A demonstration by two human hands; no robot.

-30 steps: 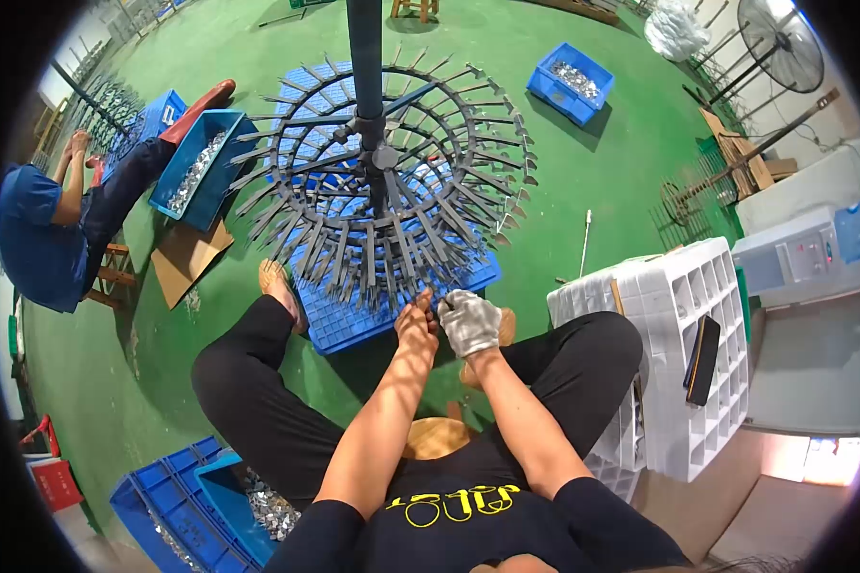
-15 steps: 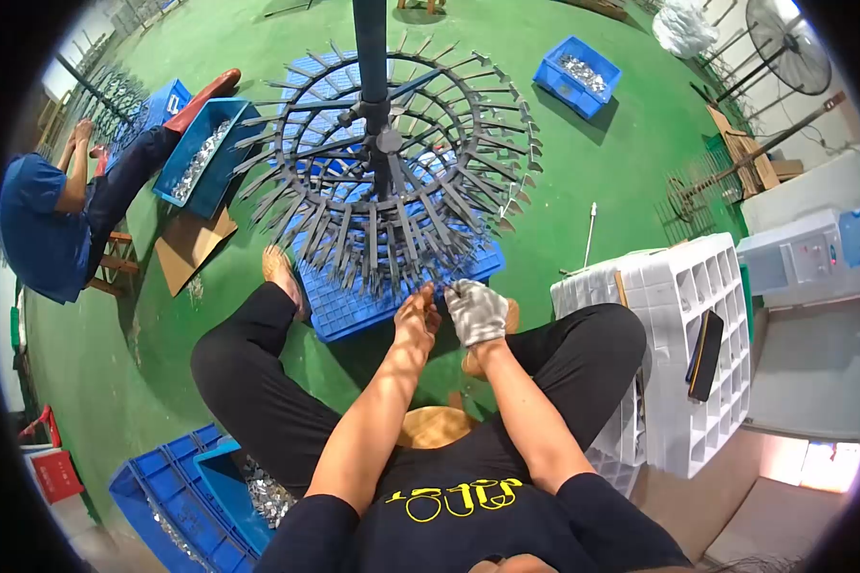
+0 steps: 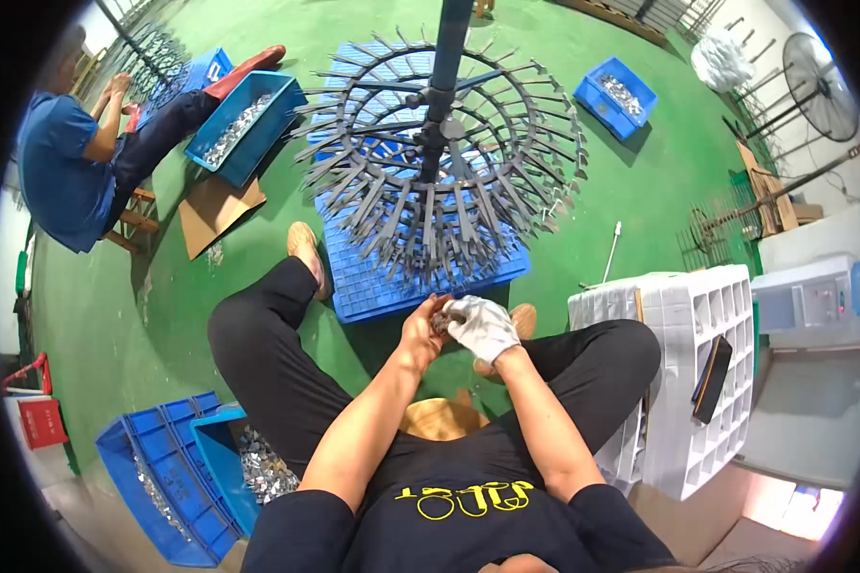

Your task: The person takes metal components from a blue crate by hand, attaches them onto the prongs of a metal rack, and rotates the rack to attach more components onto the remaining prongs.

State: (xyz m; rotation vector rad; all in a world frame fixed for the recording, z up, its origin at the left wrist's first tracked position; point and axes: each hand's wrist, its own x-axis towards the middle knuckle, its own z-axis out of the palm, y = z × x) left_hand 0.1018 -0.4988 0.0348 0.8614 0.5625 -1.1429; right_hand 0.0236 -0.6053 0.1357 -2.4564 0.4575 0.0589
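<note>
My bare left hand (image 3: 421, 331) is curled round a small cluster of greyish metal pieces (image 3: 440, 323), whose exact kind I cannot make out. My right hand (image 3: 485, 328), in a whitish glove, meets it from the right with its fingers closed at the same pieces. Whether the right fingertips pinch one piece is too small to tell. Just beyond both hands stands a round dark metal rack (image 3: 433, 187) with many prongs in tiers round an upright pole (image 3: 447, 57). Blue plastic pallets (image 3: 363, 296) lie beneath the rack.
A teal bin of shiny metal pieces (image 3: 258, 134) stands near a seated person in blue (image 3: 67, 172). A blue crate (image 3: 616, 97) is at the back right. More bins (image 3: 167, 487) sit at lower left. White stacked grids (image 3: 674, 372) bearing a dark case (image 3: 712, 380) flank my right knee.
Both hands have drawn back from the rack's lower prongs toward my body and come together. The whole view has shifted, so the rack appears further right.
</note>
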